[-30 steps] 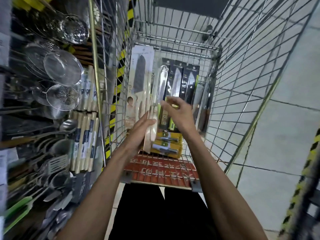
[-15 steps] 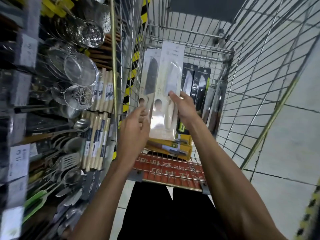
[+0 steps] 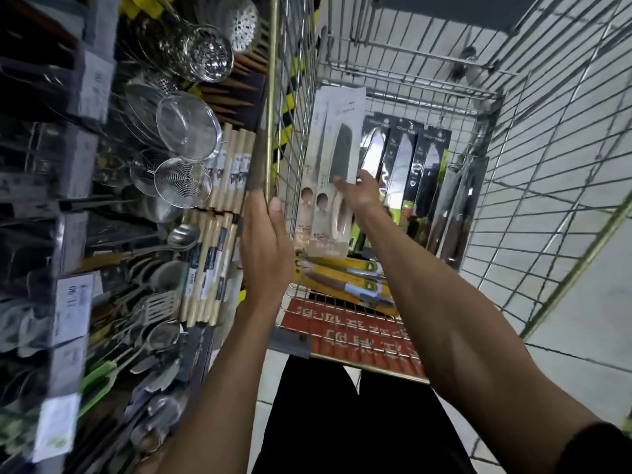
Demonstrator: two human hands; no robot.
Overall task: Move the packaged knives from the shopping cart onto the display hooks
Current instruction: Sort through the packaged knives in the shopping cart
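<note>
- The shopping cart [image 3: 427, 94] fills the middle and right, its wire walls rising around the packaged knives.
- A display rack [image 3: 73, 234] along the left is hung with strainers [image 3: 188, 128], spoons and wooden-handled tools.
- The right arm reaches forward and down into the cart. The right hand [image 3: 359, 196] grips the right edge of the white knife packs [image 3: 337, 138], thumb across the front and fingers behind. These packs stand upright against the cart's left wall.
- The left hand [image 3: 265, 241] is raised at that same wall with its back to the camera and its thumb pointing up. It pinches a thin dark pack [image 3: 254, 165] seen edge-on; its contents cannot be made out.
- Black knife packs [image 3: 400, 165] stand just right of the white ones.
- Yellow packs [image 3: 342, 278] lie flat on the cart floor, below both hands.
</note>
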